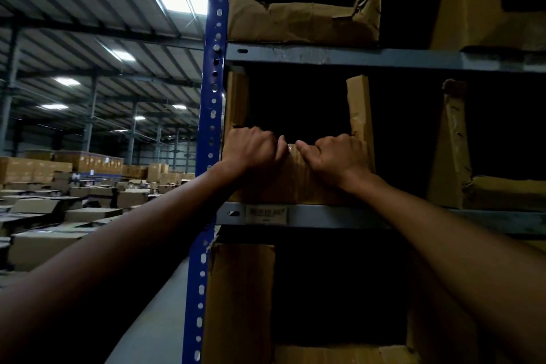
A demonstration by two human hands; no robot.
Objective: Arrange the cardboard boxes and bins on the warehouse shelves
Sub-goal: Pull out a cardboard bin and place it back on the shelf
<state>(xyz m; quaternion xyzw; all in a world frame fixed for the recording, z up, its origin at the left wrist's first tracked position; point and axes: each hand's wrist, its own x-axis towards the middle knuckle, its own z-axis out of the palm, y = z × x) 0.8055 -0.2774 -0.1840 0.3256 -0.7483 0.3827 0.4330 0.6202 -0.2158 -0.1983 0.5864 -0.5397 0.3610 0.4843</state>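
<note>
Head view, first spotter: You are reaching up into the racking, and both hands are curling over the low front lip of the cardboard bin that is sitting on the middle shelf, hard against the blue upright. Your left hand is gripping the lip by the bin's left wall and your right hand by its torn right wall, with the thumbs pointing at each other and nearly meeting.

Second spotter: The bin is lying straight ahead of you. Its long axis is apparently running back into the dark bay, away from your knuckles, so I judge any push or pull is going along that line. Neither hand is sitting nearer; you are holding it evenly.

First spotter: The cardboard is looking worn, with a creased front and ragged cut edges. The inside is showing only black, so I cannot tell whether it is loaded.

Second spotter: A neighbouring bin is standing apart to your right, with an upper bin and a lower bin flanking the shelf.
</note>
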